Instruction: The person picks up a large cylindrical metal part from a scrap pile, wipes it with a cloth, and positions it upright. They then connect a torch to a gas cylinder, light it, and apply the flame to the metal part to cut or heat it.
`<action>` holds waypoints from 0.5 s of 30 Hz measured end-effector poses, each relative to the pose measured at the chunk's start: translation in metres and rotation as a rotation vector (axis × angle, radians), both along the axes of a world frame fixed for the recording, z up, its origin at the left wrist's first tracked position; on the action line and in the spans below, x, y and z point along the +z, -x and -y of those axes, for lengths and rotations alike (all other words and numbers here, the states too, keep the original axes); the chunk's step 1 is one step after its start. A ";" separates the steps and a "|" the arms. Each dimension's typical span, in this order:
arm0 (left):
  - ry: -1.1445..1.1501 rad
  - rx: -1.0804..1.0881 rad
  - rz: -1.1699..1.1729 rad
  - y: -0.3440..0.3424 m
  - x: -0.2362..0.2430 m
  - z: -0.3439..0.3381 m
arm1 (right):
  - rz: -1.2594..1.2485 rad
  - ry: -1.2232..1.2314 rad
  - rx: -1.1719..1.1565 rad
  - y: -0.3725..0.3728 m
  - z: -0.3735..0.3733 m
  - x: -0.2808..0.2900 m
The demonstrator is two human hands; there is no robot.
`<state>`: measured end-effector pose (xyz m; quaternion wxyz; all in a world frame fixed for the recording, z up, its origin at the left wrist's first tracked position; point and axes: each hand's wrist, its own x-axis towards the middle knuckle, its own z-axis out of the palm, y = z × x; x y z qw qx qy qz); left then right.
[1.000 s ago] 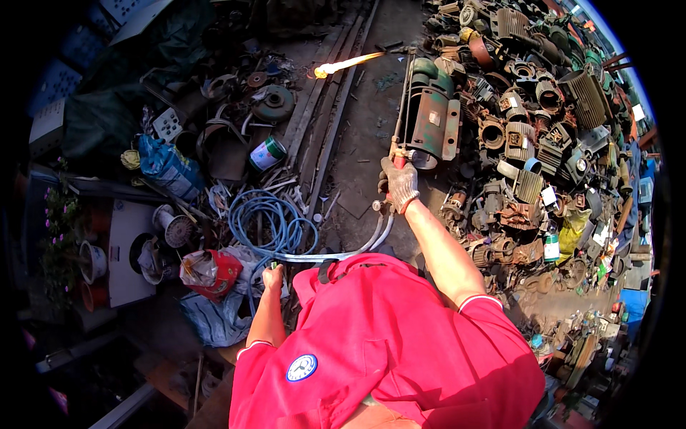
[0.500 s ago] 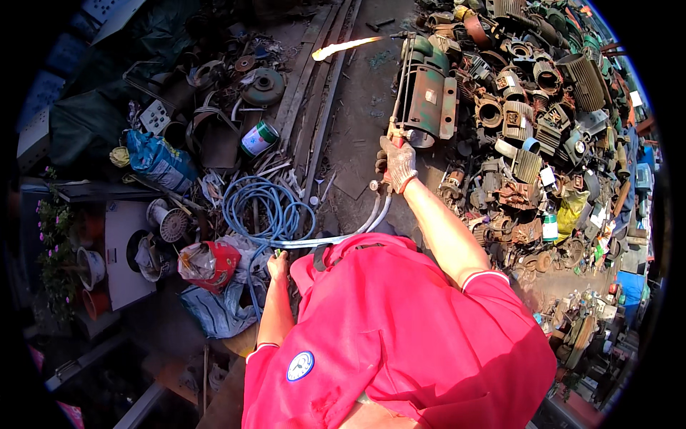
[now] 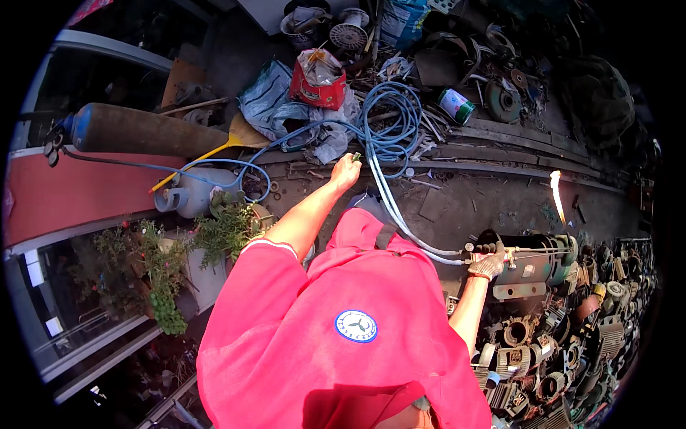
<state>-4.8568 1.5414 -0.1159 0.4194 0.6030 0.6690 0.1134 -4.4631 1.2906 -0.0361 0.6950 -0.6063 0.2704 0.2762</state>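
Note:
My right hand (image 3: 488,264), in a knitted work glove, is closed round the handle of a gas torch (image 3: 525,252). The torch's long metal tubes reach to the right, over a green cylindrical metal housing (image 3: 520,289). Off its tip burns a lit orange-white flame (image 3: 557,193). Two pale blue hoses (image 3: 404,223) run from the handle end toward a coil of blue hose (image 3: 389,125). My bare left hand (image 3: 346,174) is held out ahead of me, closed on a small green thing (image 3: 356,156) too small to name.
A brown gas cylinder (image 3: 150,131) lies at the left beside a white gas tank (image 3: 196,191) and a yellow-handled broom (image 3: 214,149). Ahead sit a red bag (image 3: 318,94) and a paint can (image 3: 456,106). Scrap motor parts (image 3: 513,361) pile up at lower right. Potted plants (image 3: 161,275) stand left.
My view has swung left, bringing the cylinder and tank into sight. The torch has gone from pointing ahead to pointing right in the picture, still lit. Both hands keep their hold.

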 end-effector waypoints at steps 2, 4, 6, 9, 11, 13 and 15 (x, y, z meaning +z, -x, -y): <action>0.040 0.127 0.011 0.030 0.005 0.058 | -0.053 -0.022 0.126 -0.007 0.014 -0.030; 0.020 0.273 -0.052 0.061 -0.002 0.128 | -0.088 0.026 0.264 -0.022 0.030 -0.059; 0.088 0.425 -0.115 0.087 0.000 0.196 | -0.145 -0.009 0.528 -0.080 0.060 -0.135; 0.250 0.576 -0.270 0.158 -0.021 0.324 | -0.189 0.032 0.377 -0.045 0.047 -0.113; 0.323 0.835 -0.331 0.189 -0.027 0.387 | -0.153 0.150 0.578 -0.027 0.040 -0.093; 0.398 0.937 -0.373 0.221 -0.035 0.450 | -0.049 0.414 1.098 -0.035 0.044 -0.102; 0.463 1.031 -0.325 0.229 -0.040 0.496 | 0.459 0.935 1.942 -0.041 0.044 -0.100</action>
